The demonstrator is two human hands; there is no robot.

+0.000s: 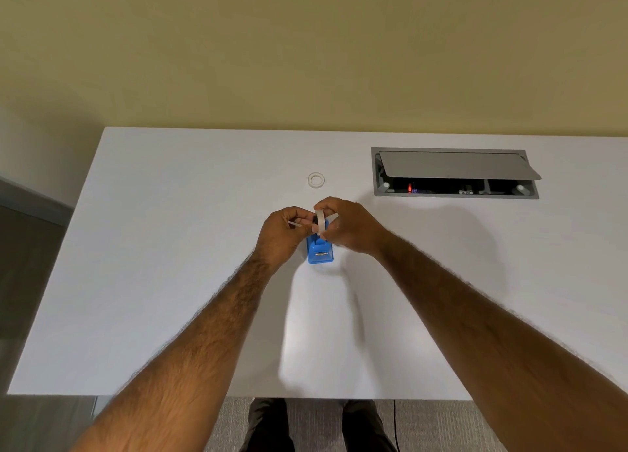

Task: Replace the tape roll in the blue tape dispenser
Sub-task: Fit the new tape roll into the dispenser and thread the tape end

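Currently both hands are working just above the blue dispenser (320, 251), which is standing on the white table (170, 281). The left hand (283, 229) and right hand (343, 225) are pinching the tape roll (319, 223) between them, with a loose strip trailing leftward. Advisable: keeping the roll upright and lowering squarely into the cradle. A spare ring (316, 180) is lying well beyond, obstructing nothing; the open cable hatch (455, 173) is sitting farther right.

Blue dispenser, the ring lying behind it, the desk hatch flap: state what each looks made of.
Blue dispenser: likely moulded plastic, glossy, with a small metallic strip near its front.
Ring: translucent, probably clear tape or a plastic core; too small to tell.
Hatch flap: matte grey, metal or plastic, flat and thin.
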